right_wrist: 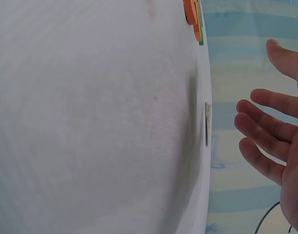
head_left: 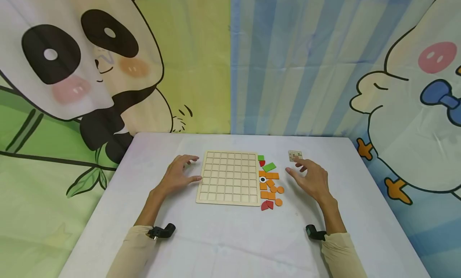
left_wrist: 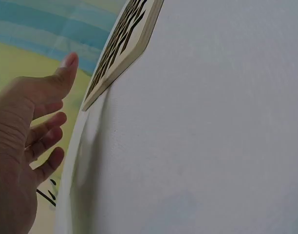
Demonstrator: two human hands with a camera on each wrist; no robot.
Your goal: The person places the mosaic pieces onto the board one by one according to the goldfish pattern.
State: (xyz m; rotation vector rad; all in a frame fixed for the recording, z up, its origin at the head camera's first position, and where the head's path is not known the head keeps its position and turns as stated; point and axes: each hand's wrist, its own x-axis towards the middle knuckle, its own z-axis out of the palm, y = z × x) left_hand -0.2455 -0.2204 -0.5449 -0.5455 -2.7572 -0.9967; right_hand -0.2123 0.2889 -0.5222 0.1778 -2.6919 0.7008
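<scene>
A square wooden grid board (head_left: 230, 178) lies flat on the white table, its shallow cells bare. My left hand (head_left: 179, 173) is beside the board's left edge, fingers apart and thumb toward the rim; nothing is in it. In the left wrist view that hand (left_wrist: 29, 126) shows spread fingers near the board's corner (left_wrist: 124, 53). My right hand (head_left: 310, 178) hovers right of the loose pieces, fingers relaxed and holding nothing. Just beyond its fingertips lies a small patterned card (head_left: 295, 155). In the right wrist view the right hand (right_wrist: 275, 122) has its fingers loosely bent.
Along the board's right edge lie several flat pieces: orange squares (head_left: 264, 195), orange discs (head_left: 279, 202), green pieces (head_left: 269, 167), red rounded pieces (head_left: 264, 206) and a white disc with a dark centre (head_left: 263, 179). A printed cloth (head_left: 288, 62) hangs behind the table (head_left: 230, 238).
</scene>
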